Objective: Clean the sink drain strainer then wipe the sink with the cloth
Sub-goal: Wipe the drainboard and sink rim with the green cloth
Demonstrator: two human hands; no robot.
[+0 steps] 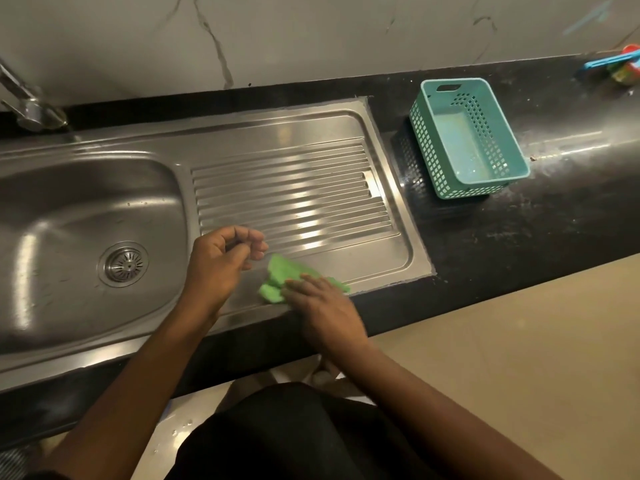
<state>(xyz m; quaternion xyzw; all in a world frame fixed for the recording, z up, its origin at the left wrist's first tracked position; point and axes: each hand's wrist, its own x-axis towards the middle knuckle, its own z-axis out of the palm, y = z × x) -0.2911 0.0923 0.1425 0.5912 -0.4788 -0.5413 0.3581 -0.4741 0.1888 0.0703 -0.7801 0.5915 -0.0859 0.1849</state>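
Note:
The steel sink [52, 209] fills the left of the view, with the round drain strainer [123, 264] seated in the bottom of its basin. A crumpled green cloth [282, 275] lies on the near edge of the ribbed drainboard [294, 188]. My right hand [320, 306] lies flat on the cloth, fingers straight, pressing it onto the steel. My left hand [221, 261] hovers just left of the cloth above the drainboard, fingers loosely curled and holding nothing.
A teal plastic basket [467, 136] stands on the black counter [519, 230] right of the drainboard. A steel tap [27, 102] rises at the far left behind the basin. Small colourful items [620, 64] sit at the far right corner by the marble wall.

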